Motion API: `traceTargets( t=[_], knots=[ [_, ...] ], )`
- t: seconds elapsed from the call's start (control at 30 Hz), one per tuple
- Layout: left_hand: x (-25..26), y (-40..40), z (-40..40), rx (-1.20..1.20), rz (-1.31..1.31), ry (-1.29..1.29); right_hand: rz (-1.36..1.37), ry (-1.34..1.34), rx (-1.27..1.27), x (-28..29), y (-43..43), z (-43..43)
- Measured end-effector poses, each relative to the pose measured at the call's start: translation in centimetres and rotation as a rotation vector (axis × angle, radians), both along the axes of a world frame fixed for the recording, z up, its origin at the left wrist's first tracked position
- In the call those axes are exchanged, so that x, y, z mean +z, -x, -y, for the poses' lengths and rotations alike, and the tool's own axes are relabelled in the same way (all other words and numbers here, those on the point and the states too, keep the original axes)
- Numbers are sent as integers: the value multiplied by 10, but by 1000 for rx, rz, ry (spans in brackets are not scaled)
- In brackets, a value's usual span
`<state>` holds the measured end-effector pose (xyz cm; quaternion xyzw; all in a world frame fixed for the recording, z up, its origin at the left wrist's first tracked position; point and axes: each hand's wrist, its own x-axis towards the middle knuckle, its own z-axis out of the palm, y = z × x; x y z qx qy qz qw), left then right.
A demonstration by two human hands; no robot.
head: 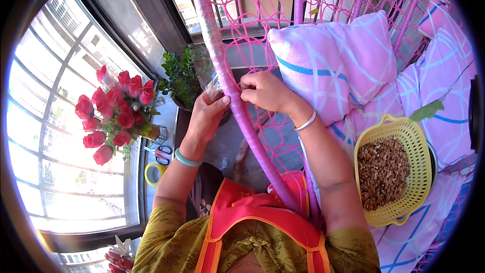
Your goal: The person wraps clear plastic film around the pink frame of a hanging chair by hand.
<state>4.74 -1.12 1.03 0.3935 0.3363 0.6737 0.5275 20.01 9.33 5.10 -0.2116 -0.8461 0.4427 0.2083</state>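
Observation:
A curved purple tube [245,127], the frame of a hanging chair, runs between my hands. Its upper stretch is covered in crinkled clear plastic film [210,26]; lower down the purple wrapping is bare. To the left of the tube, my left hand [207,115] pinches a loose bunch of the film [214,88] between thumb and fingers. My right hand [267,91] is on the other side, fingers curled close to the tube and the pink cord netting [250,51]. Whether anything is pinched in those fingers is hidden.
Pink cushions [333,64] fill the seat, and a yellow plastic basket [418,170] of shelled walnuts sits on them. On the windowsill at left are artificial red roses [117,110], scissors [161,153] and a tape roll [154,174]. A potted plant [182,77] stands behind my left hand.

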Motion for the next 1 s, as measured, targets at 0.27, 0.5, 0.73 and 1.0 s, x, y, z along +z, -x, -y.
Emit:
traceTargets(
  t=[0.27,0.5,0.73,1.0],
  knots=[
    [-8,7,-12,-47,-23,12,-72,419,107,-12,1,-18],
    [-13,8,-16,-55,-34,5,-128,571,157,-24,-1,-28],
    [-14,17,-10,-115,99,8,-136,593,134,-21,-4,-19],
    [-24,21,2,-89,22,-6,-116,579,165,-16,-2,-3]
  ],
)
